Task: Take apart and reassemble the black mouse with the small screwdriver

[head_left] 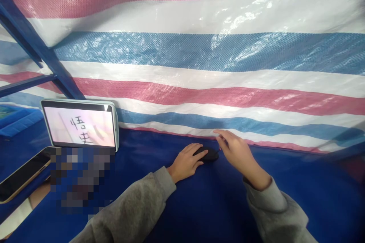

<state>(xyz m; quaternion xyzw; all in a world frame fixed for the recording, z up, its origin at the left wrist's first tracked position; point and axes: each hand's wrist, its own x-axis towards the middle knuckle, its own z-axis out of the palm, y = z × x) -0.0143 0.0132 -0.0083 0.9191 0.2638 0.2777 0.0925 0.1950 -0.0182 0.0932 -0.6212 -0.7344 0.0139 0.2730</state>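
Observation:
A small black computer mouse (210,154) lies on the dark blue surface, near the foot of the striped sheet. My left hand (186,161) rests at its left side, with fingers curled over the body and the thumb towards me. From the mouse's right end a thin cord with a reddish bit runs towards my right hand (236,150). That hand is raised just right of the mouse, fingers extended to the left and the thumb a little apart from them. Nothing shows clearly between its fingers, and the rest of the cord is hidden behind it.
A tablet (81,125) in a pale case stands at left, showing handwritten characters. A dark-screened phone (25,174) is nearer me, beside a pixelated patch. Blue metal bars (42,49) and a blue tray (21,121) are farther left. A striped plastic sheet (199,51) hangs behind.

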